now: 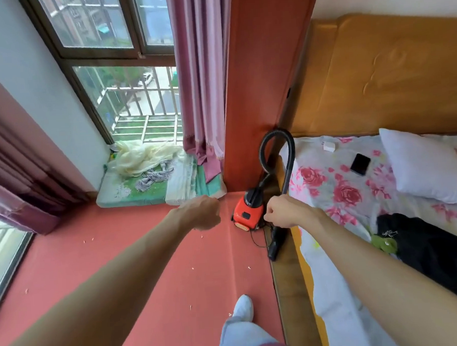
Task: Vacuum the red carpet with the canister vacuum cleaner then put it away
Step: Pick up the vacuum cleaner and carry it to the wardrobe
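Observation:
The red carpet (pixel 136 258) covers the floor, with small pale crumbs (pixel 92 238) scattered over it. An orange-red canister vacuum cleaner (pixel 247 215) stands in the far corner, between a pillar and the bed. Its black hose (pixel 274 134) loops up and comes down along the bed edge into a black wand (pixel 276 243) whose end points at the floor. My right hand (pixel 286 212) grips the tube just to the right of the canister. My left hand (pixel 201 213) hovers over the carpet left of the canister, its fingers curled under, holding nothing I can see.
A bed (pixel 338 193) with a floral sheet, pillow (pixel 425 166), phone (pixel 360 164) and black clothing (pixel 427 243) fills the right side. A cushioned window seat (pixel 153 188) with crumpled cloth lies ahead, curtains (pixel 203 80) beside it. My foot (pixel 242 308) stands on the carpet.

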Tool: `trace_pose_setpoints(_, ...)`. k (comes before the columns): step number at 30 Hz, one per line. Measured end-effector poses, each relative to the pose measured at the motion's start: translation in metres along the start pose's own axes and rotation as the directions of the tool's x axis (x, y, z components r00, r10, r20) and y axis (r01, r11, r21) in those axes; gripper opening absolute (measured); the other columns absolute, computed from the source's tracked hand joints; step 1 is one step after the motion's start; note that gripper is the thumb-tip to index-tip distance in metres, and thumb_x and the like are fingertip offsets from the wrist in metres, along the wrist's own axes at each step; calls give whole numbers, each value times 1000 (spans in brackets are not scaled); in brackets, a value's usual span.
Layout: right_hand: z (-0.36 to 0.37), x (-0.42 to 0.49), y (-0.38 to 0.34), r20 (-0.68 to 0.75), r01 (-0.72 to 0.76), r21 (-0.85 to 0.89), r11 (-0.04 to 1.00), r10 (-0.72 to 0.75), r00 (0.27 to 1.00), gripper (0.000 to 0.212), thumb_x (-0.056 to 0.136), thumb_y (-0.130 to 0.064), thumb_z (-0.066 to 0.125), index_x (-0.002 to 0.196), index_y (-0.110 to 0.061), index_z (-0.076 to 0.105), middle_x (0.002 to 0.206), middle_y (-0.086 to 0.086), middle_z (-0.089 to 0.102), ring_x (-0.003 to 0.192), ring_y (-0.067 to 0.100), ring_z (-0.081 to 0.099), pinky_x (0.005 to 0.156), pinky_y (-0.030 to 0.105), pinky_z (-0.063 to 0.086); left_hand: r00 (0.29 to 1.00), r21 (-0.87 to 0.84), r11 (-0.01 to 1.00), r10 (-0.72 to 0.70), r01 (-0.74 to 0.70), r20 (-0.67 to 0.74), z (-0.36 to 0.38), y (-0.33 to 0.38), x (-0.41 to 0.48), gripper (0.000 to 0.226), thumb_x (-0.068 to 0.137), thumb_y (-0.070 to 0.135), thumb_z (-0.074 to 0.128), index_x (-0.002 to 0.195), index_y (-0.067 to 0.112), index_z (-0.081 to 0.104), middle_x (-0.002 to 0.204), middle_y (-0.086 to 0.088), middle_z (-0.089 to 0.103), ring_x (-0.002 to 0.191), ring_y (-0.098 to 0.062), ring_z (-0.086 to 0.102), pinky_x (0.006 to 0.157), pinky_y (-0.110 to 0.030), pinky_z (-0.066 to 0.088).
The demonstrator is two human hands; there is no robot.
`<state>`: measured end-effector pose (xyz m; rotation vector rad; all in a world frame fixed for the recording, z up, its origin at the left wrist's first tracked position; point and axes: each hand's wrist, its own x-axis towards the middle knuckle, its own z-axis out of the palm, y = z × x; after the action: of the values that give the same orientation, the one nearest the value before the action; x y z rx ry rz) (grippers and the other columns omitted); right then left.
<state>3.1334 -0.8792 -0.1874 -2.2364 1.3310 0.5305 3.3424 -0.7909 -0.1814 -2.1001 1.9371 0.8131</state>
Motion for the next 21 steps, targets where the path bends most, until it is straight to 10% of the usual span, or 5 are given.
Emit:
trace_pose_setpoints(9, -46, 127, 27, 117, -53, 47, 997, 48, 992, 36, 94, -30, 53, 62, -13, 48, 75, 9, 61, 68, 29, 62, 68, 39, 53, 992, -18, 1000, 14, -12, 123, -43, -34, 134, 24, 88, 13, 49, 92, 4, 71, 85, -15, 76, 79, -30, 74, 74, -40, 62)
trace_pose_setpoints(16, -79, 185, 53, 177, -148, 72, 986, 134, 975, 38, 94, -22, 50, 58, -13, 39, 61, 6, 50, 49, 20, 42, 49, 28, 31, 967, -33, 993, 116, -111, 226, -73, -45, 250, 24, 88, 9, 47, 87, 2, 70, 79, -15, 76, 73, -28, 75, 68, -39, 62)
trace_pose_setpoints(21, -108, 217, 81, 76, -289, 154, 945, 280, 957, 33, 87, -24, 53, 57, -13, 46, 73, 14, 66, 67, 29, 64, 62, 35, 52, 952, -38, 973, 232, -229, 199, -106, -30, 311, 26, 89, 6, 43, 88, 7, 69, 79, -16, 77, 70, -28, 76, 65, -37, 62)
